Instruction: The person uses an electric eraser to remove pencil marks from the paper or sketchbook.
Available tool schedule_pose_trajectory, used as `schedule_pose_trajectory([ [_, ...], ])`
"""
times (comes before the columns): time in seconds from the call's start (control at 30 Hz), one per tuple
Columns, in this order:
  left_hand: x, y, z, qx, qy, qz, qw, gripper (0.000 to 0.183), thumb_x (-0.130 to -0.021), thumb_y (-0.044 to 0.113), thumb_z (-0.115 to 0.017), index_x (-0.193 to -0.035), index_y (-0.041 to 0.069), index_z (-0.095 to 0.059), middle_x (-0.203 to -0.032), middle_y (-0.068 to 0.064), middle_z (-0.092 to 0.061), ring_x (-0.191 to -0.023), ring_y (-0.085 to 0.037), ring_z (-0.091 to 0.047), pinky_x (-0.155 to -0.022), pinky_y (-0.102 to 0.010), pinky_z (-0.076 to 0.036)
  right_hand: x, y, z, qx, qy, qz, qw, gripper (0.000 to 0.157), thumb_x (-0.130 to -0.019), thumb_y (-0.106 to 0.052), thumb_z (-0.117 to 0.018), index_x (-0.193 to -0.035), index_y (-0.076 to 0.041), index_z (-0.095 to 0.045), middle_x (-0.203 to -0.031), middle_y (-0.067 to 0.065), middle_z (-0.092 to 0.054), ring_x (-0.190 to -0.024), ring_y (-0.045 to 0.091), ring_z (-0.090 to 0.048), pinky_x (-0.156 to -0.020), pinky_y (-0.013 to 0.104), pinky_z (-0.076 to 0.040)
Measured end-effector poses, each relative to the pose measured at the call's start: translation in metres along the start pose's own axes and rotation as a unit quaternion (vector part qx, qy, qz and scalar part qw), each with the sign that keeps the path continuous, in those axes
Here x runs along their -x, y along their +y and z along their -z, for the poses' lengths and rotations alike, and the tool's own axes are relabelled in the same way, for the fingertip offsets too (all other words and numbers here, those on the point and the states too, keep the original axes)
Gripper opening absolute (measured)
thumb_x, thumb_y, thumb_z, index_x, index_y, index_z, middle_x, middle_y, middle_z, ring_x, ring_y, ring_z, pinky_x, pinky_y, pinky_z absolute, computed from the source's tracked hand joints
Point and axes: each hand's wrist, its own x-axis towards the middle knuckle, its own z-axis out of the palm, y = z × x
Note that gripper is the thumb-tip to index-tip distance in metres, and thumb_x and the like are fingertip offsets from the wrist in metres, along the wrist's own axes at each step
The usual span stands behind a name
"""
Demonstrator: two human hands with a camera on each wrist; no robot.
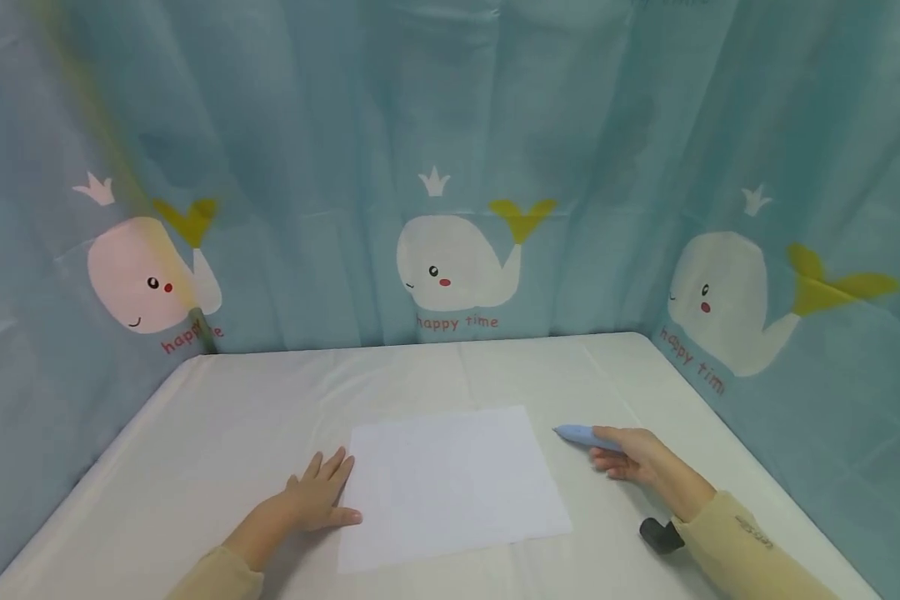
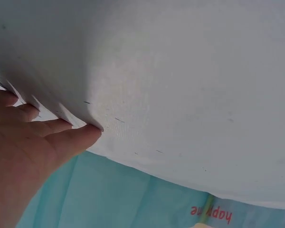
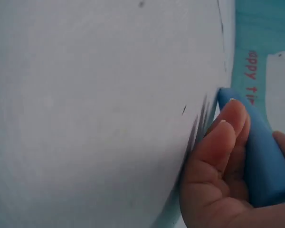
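A white sheet of paper [image 1: 450,487] lies on the white-covered table. At its left edge rests my left hand [image 1: 311,496], fingers spread and thumb reaching onto the sheet. In the left wrist view that hand [image 2: 52,135] has its fingertips down on the white surface. To the right of the paper, my right hand [image 1: 630,454] grips a thick light-blue pen [image 1: 576,434], its narrow tip pointing left toward the sheet. The right wrist view shows the pen [image 3: 266,156] between thumb and fingers, with part of its body hidden by the hand.
A small black object [image 1: 661,536] shows beside the right sleeve [image 1: 750,546]. Teal curtains [image 1: 330,167] with printed whales stand round the back and both sides of the table [image 1: 217,433].
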Motion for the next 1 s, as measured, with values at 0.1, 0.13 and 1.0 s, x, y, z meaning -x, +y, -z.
schedule_pose_trajectory([
  [0.1, 0.004, 0.001, 0.002, 0.0, 0.004, 0.006, 1.0, 0.096, -0.084, 0.049, -0.069, -0.145, -0.012, -0.028, -0.153, -0.033, -0.014, -0.136, -0.06, -0.006, -0.096, -0.08, -0.012, 0.005, -0.001, -0.005, 0.103, 0.011, 0.01, 0.995, 0.045, -0.095, -0.025, -0.063, -0.113, 0.015, -0.053, -0.071, 0.005, -0.067, -0.055, 0.01, -0.058, -0.053, 0.021, -0.048],
  [0.13, 0.005, 0.001, 0.003, -0.002, 0.005, 0.007, 1.0, 0.096, -0.084, 0.05, -0.068, -0.146, -0.011, -0.027, -0.153, -0.033, -0.014, -0.136, -0.06, -0.006, -0.096, -0.08, -0.012, 0.006, -0.002, -0.007, 0.144, 0.017, 0.02, 0.989, 0.04, -0.094, -0.025, -0.064, -0.105, 0.012, -0.057, -0.07, 0.005, -0.065, -0.054, 0.01, -0.054, -0.053, 0.021, -0.047],
  [1.0, 0.003, 0.001, 0.02, 0.117, 0.061, -0.003, 0.9912, 0.094, -0.089, 0.04, -0.069, -0.145, -0.016, -0.019, -0.148, -0.041, -0.02, -0.135, -0.06, -0.011, -0.107, -0.068, -0.013, 0.001, -0.051, -0.023, 0.389, 0.068, 0.156, 0.905, 0.06, -0.097, -0.037, -0.058, -0.128, 0.013, -0.05, -0.127, 0.035, -0.05, -0.116, 0.049, -0.049, -0.092, 0.058, -0.044],
])
